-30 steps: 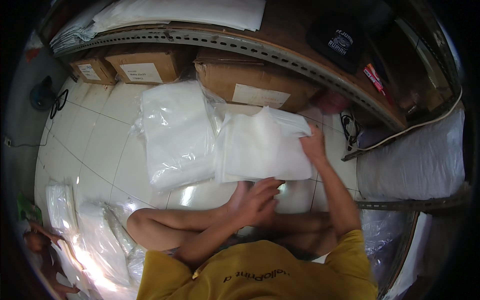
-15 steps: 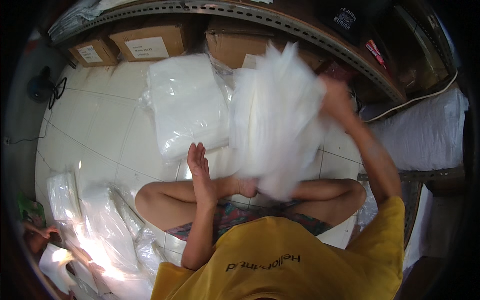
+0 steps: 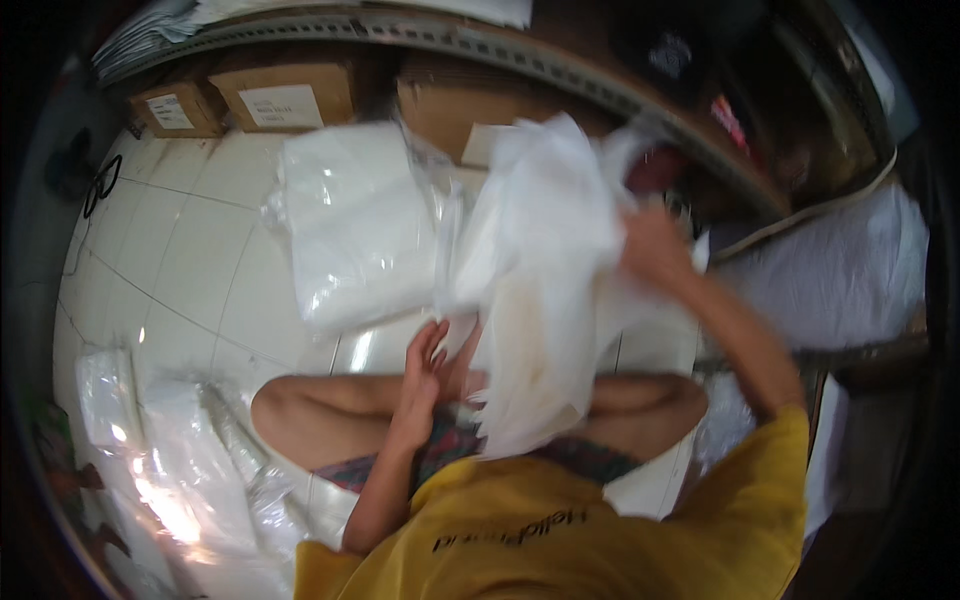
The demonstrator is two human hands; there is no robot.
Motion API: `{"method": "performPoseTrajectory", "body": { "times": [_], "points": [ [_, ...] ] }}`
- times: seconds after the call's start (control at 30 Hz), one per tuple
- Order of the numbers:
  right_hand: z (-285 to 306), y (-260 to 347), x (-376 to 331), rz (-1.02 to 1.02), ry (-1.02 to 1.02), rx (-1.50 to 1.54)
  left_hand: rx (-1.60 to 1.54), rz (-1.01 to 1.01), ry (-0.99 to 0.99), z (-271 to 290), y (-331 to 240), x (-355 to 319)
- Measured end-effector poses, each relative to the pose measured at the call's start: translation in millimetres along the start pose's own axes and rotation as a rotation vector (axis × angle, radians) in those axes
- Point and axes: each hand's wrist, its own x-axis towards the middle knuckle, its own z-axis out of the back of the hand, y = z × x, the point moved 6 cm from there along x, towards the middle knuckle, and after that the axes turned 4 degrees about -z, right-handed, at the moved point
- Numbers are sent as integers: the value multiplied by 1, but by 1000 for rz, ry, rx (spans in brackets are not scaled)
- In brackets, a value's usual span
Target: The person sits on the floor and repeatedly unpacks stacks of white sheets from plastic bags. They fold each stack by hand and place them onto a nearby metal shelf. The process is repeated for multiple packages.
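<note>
My right hand (image 3: 655, 245) grips the right side of a loose bunch of white sheets (image 3: 545, 290), thin and flexible, paper or plastic I cannot tell. They are smeared by motion and hang down over my crossed legs. My left hand (image 3: 425, 375) is raised beside the sheets' lower left edge, its fingers apart and holding nothing. Left of the sheets, a thick white stack in clear plastic wrap (image 3: 355, 225) lies flat on the tiled floor.
Cardboard boxes (image 3: 290, 95) stand under a perforated metal shelf (image 3: 450, 40) at the back. Clear plastic packets (image 3: 205, 450) lie at the lower left. A large whitish wrapped bundle (image 3: 830, 270) sits at the right, with a cable (image 3: 815, 220) above it.
My right hand has come slightly down with the sheets, which now hang lower and fan out less. My left hand has shifted right and down toward them. The whole view has tilted a little.
</note>
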Motion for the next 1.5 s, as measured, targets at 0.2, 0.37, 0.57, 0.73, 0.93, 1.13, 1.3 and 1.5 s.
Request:
{"method": "performPoseTrajectory", "body": {
  "times": [0.2,0.37,0.57,0.73,0.93,1.13,1.3,1.5],
  "points": [
    [112,15,-6,132,-146,528,-40,53,-147,8,0,10],
    [185,-26,-25,148,-346,164,-207,18,-196,15,12,34],
    [268,-32,-46,55,-206,177,-474,72,179,-72,59,78],
    [305,-74,-74,-163,-256,231,-1022,208,118,-140,54,119],
    [336,-86,-98,-480,-442,142,-1097,526,-99,-162,33,123],
    [284,-134,-75,-616,-245,363,-1134,589,-237,-141,20,102],
    [221,-155,-86,-755,-143,365,-1156,679,-250,-136,18,89],
    [174,-153,-99,-720,-37,502,-679,684,-171,-124,10,81]
  ]
}}
